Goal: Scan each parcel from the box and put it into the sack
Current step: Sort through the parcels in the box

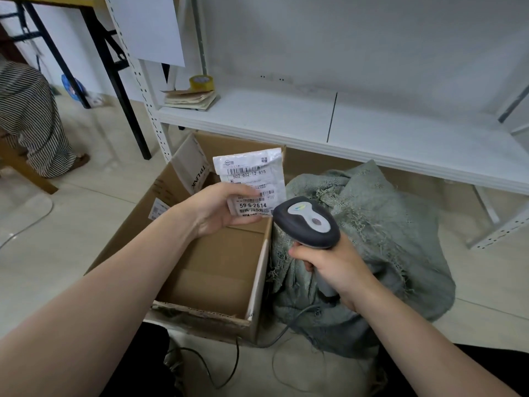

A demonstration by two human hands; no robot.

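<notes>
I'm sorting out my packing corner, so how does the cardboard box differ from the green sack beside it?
The cardboard box is stiff, brown and square-edged, its flaps open; the sack is soft grey-green woven cloth, slumped and crumpled. The box's near rim is torn; the sack's edges fray into loose threads. Both sit side by side on the floor by the white shelf.
</notes>
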